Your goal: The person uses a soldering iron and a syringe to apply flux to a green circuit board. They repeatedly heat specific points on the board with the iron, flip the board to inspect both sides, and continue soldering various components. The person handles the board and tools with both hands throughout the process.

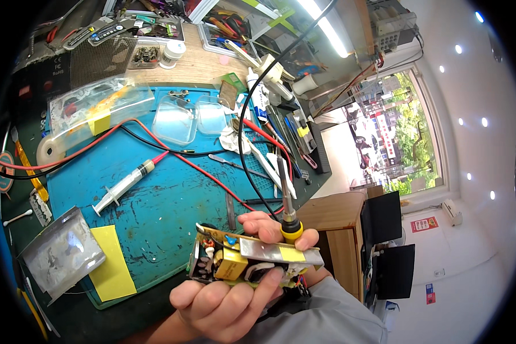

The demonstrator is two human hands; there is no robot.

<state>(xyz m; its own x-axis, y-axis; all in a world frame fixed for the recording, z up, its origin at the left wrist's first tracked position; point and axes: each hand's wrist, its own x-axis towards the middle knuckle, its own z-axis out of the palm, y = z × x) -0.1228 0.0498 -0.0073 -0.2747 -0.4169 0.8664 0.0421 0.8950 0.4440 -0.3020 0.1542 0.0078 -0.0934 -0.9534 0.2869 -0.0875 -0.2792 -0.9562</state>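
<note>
My left hand (226, 307) is closed round the near side of an open power supply circuit board (230, 265), one finger pressed on its parts. The board carries a yellow transformer, a metal heat-sink plate and a small blue component. Just behind it, my right hand (264, 228) holds a soldering iron (292, 228) by its yellow and black grip. Its metal tip points up and away from the board. The board hides part of the right hand, so I cannot tell whether that hand also touches it.
On the blue work mat (172, 206) lie a syringe (123, 186) with a pink tip, red and black test leads, clear plastic boxes (175, 121) and tweezers. A yellow paper pad (113, 261) and a bent metal sheet (63, 252) are at left. A black cable (243, 123) arches across the view.
</note>
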